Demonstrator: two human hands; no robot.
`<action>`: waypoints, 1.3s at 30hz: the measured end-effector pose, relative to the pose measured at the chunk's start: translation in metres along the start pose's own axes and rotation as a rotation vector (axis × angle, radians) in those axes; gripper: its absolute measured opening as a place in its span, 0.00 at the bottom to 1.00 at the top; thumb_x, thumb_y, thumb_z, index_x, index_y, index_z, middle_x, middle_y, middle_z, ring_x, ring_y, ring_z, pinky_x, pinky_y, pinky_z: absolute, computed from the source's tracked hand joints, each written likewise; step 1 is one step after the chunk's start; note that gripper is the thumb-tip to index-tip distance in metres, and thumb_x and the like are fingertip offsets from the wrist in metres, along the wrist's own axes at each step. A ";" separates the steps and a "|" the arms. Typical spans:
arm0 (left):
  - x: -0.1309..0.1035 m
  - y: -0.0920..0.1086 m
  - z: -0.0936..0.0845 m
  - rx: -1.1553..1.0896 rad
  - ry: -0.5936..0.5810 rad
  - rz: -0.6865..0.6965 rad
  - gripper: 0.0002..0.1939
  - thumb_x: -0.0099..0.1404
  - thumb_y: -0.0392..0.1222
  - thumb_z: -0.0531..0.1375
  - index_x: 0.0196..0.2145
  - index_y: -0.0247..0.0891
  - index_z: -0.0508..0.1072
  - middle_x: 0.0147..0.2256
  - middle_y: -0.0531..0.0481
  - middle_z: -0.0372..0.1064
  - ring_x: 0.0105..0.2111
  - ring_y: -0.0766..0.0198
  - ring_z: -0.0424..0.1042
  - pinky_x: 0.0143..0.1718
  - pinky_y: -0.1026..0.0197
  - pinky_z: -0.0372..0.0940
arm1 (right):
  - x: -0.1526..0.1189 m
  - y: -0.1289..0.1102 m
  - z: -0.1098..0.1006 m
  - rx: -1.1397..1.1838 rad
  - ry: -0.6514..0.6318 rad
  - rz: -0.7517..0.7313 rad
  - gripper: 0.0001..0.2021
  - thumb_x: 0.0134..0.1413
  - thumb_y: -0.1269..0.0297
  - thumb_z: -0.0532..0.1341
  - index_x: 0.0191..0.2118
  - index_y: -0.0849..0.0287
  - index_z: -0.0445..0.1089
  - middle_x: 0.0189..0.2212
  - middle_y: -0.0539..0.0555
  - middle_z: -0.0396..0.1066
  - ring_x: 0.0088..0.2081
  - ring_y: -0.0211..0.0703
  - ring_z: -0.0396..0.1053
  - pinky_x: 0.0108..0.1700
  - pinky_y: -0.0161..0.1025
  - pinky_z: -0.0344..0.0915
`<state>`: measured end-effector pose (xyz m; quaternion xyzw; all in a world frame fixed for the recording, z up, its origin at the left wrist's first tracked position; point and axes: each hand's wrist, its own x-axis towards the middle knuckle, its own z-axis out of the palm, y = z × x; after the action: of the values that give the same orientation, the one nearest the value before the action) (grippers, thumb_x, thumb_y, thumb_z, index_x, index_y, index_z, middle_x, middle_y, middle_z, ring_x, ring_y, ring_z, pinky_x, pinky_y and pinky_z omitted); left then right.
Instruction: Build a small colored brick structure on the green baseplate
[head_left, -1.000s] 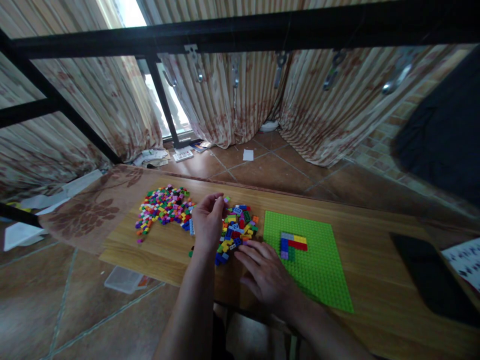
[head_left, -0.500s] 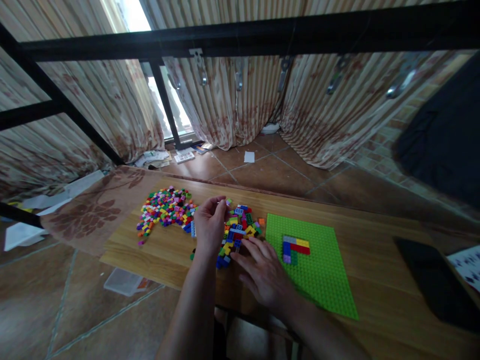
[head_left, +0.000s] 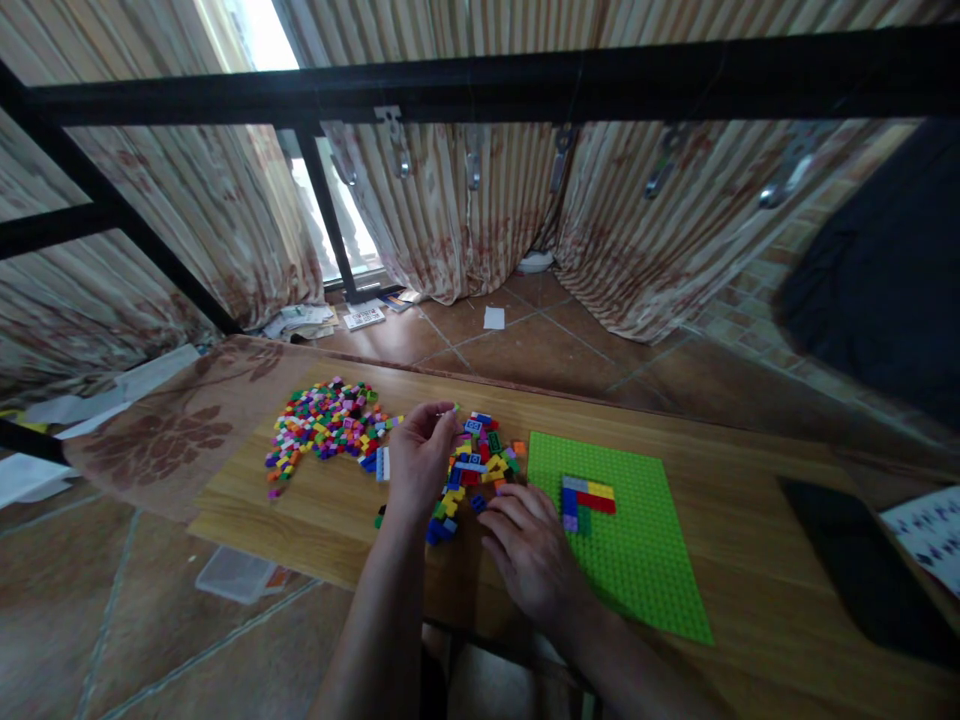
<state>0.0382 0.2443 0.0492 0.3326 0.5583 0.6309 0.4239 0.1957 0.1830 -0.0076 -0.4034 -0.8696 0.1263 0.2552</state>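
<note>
One long wooden tabletop [head_left: 315,520] crosses the lower half of the frame before you, and your green baseplate [head_left: 645,560] lies on it, right of centre. At lower left of centre sits the heap of small bricks [head_left: 330,420]; the heap of larger bricks [head_left: 493,443] is between that and the baseplate. Your right hand [head_left: 536,560] is low at this nearer heap, its fingers loosely parted; your left hand [head_left: 416,460] is beside it, thumb and forefinger narrowed to a pinch, though you cannot tell whether they grip a brick. The joined bricks [head_left: 598,503] on the baseplate's upper left part look unchanged. What has shifted is the heap's near edge: a dark blue brick [head_left: 478,504] now sits apart by your right fingertips, so individual bricks there are easier to pick out.
</note>
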 end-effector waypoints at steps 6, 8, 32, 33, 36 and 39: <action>-0.004 -0.005 -0.001 0.102 -0.264 -0.027 0.12 0.54 0.44 0.64 0.35 0.34 0.75 0.28 0.52 0.72 0.25 0.70 0.67 0.26 0.68 0.63 | 0.004 0.000 -0.007 0.185 0.162 0.090 0.08 0.60 0.70 0.56 0.34 0.54 0.72 0.33 0.53 0.73 0.43 0.49 0.67 0.49 0.50 0.62; -0.006 -0.005 -0.002 0.122 -0.376 -0.036 0.12 0.55 0.44 0.64 0.36 0.35 0.76 0.30 0.51 0.73 0.27 0.68 0.69 0.29 0.66 0.64 | 0.005 0.000 -0.015 0.344 0.210 0.201 0.08 0.59 0.68 0.57 0.32 0.54 0.72 0.33 0.53 0.73 0.41 0.47 0.68 0.46 0.48 0.64; -0.031 -0.011 0.027 0.218 -0.918 0.009 0.07 0.61 0.39 0.61 0.35 0.33 0.73 0.30 0.51 0.69 0.31 0.68 0.65 0.35 0.66 0.61 | -0.003 0.024 -0.057 0.823 0.375 0.602 0.15 0.53 0.56 0.63 0.44 0.56 0.72 0.33 0.51 0.72 0.32 0.38 0.69 0.34 0.37 0.66; -0.031 -0.012 0.028 0.233 -0.934 0.014 0.07 0.61 0.40 0.61 0.35 0.33 0.73 0.31 0.51 0.69 0.31 0.68 0.65 0.36 0.66 0.61 | -0.004 0.026 -0.058 0.771 0.363 0.570 0.14 0.54 0.57 0.63 0.46 0.55 0.72 0.34 0.51 0.72 0.32 0.39 0.69 0.35 0.38 0.66; -0.034 -0.013 0.028 0.299 -0.962 0.024 0.08 0.62 0.40 0.60 0.37 0.33 0.74 0.32 0.50 0.70 0.32 0.67 0.66 0.36 0.65 0.62 | -0.005 0.028 -0.061 0.637 0.311 0.465 0.12 0.57 0.61 0.61 0.46 0.55 0.72 0.35 0.52 0.73 0.34 0.40 0.69 0.38 0.39 0.67; -0.036 -0.010 0.029 0.369 -0.960 0.032 0.07 0.62 0.38 0.60 0.37 0.33 0.75 0.31 0.51 0.71 0.31 0.67 0.67 0.36 0.65 0.62 | -0.005 0.027 -0.066 0.571 0.279 0.392 0.09 0.58 0.64 0.60 0.43 0.55 0.73 0.36 0.53 0.73 0.37 0.41 0.70 0.40 0.40 0.67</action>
<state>0.0806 0.2245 0.0461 0.6625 0.3977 0.3044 0.5570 0.2511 0.1977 0.0344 -0.4883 -0.6624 0.3542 0.4442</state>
